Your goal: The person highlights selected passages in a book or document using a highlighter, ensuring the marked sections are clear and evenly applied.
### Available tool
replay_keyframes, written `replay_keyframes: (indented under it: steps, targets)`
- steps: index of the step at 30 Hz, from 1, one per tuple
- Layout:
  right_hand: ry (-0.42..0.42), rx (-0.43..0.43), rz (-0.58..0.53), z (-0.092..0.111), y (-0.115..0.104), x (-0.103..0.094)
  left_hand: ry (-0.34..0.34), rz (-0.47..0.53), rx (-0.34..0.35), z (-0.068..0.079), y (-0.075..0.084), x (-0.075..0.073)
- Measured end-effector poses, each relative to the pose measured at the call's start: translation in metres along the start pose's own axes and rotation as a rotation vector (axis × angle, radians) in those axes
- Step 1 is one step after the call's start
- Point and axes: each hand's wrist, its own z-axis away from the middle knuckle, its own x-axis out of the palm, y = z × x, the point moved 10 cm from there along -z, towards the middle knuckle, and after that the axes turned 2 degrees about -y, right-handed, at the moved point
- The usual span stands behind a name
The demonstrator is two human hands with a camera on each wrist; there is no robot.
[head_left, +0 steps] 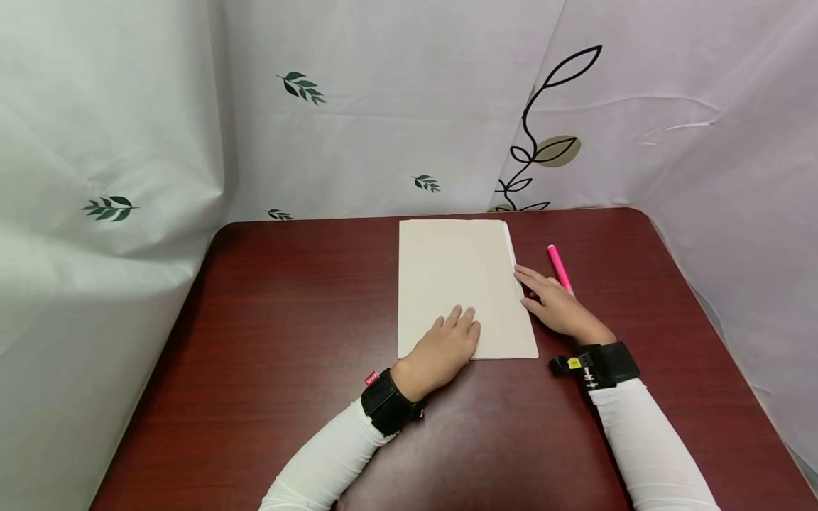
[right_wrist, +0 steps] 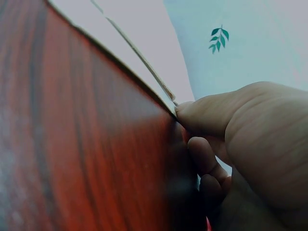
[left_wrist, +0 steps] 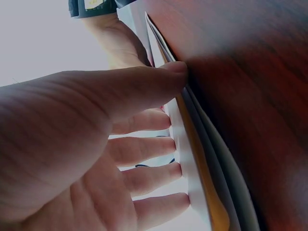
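Observation:
A thin cream booklet (head_left: 456, 266) lies on the dark red-brown table, its near edge facing me. My left hand (head_left: 441, 351) rests on its lower left part, fingers spread over the cover. In the left wrist view the fingertips press on the white face, the thumb (left_wrist: 144, 89) reaches across the near edge, and several layers show beneath. At the right edge is my right hand (head_left: 557, 305), forefinger reaching up along it. In the right wrist view its thumb (right_wrist: 204, 113) touches the layered edge while other fingers bend below. A pink marker (head_left: 559, 266) lies just beyond this hand, partly hidden.
The wooden table (head_left: 287, 305) has rounded far corners. Behind it and at both sides hangs a pale cloth (head_left: 358, 142) with leaf prints. Black bands (head_left: 386, 402) circle both wrists, and a small black camera (head_left: 559, 365) juts out from the right one.

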Motion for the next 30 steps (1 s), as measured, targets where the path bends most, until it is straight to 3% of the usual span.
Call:
replay_keyframes:
  steps: [11,30]
  targets:
    - [-0.018,0.033,0.004,0.0006,0.0055,0.0036,-0.024,0.038,0.002,0.0003,-0.0006,0.0034]
    - [-0.009,0.029,-0.004,0.0012,0.0057,0.0019,0.019,0.012,0.031,-0.0007,0.0007,-0.0003]
